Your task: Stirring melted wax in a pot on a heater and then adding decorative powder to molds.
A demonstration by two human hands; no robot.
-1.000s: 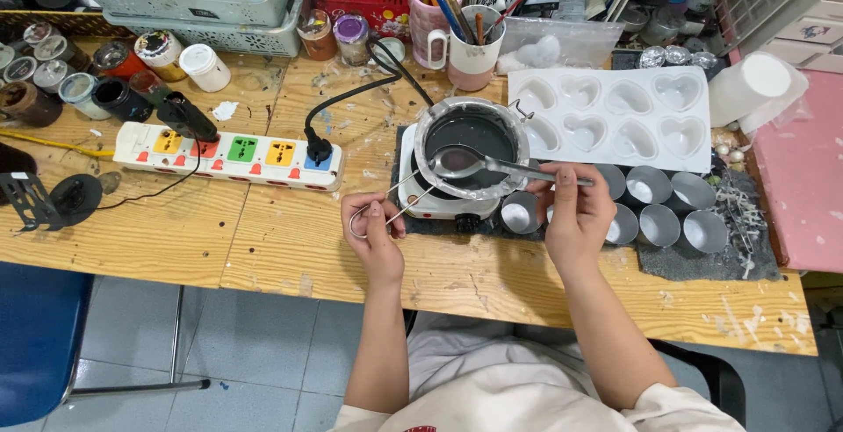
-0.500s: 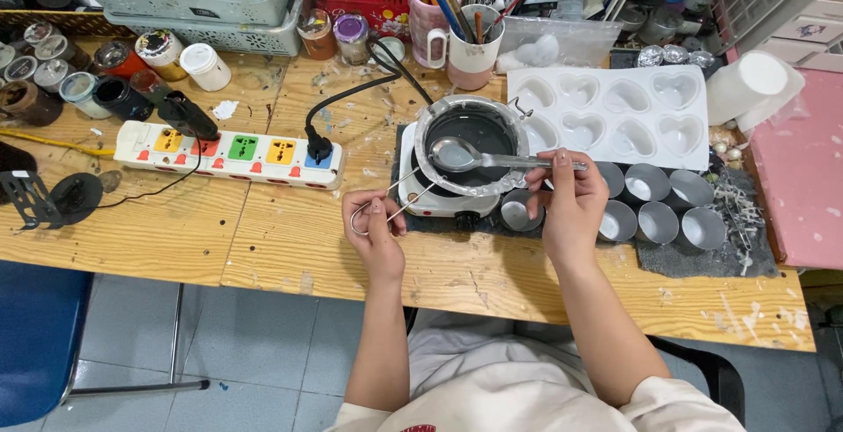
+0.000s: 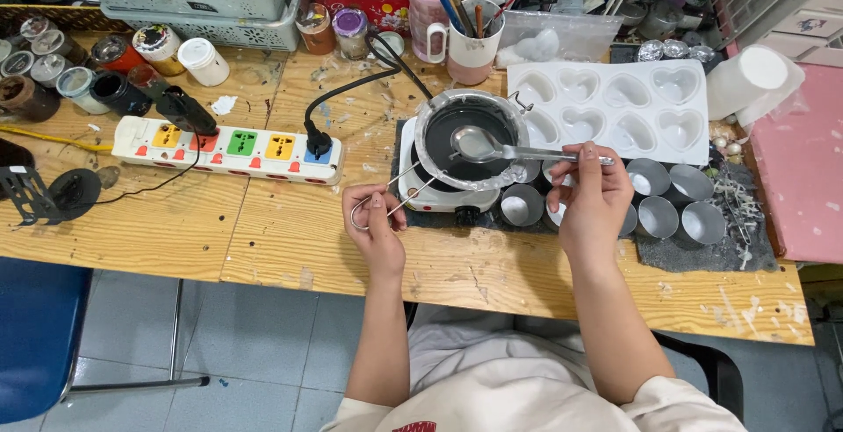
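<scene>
A small metal melting pot (image 3: 430, 133) with dark liquid sits on a white electric hot plate (image 3: 411, 193). My left hand (image 3: 376, 221) grips the pot's looped wire handle (image 3: 358, 213) at the front left. My right hand (image 3: 593, 199) holds a metal spoon (image 3: 479, 145) by its handle, the bowl raised over the pot's right side. Several small round metal cups (image 3: 659, 217) stand on a dark mat just right of the hot plate, partly under my right hand. Behind them lies a white heart-shaped mould tray (image 3: 652, 120).
A white power strip (image 3: 219, 148) with coloured sockets lies left of the hot plate, a black plug in it. Jars of pigment (image 3: 114, 63), baskets and mugs of brushes (image 3: 470, 41) crowd the back. A pink board (image 3: 803, 173) is at the right. A blue chair (image 3: 35, 335) stands below left.
My right hand and the spoon have shifted right, the spoon bowl moving from the pot's middle toward its right rim. My left hand stays on the wire handle.
</scene>
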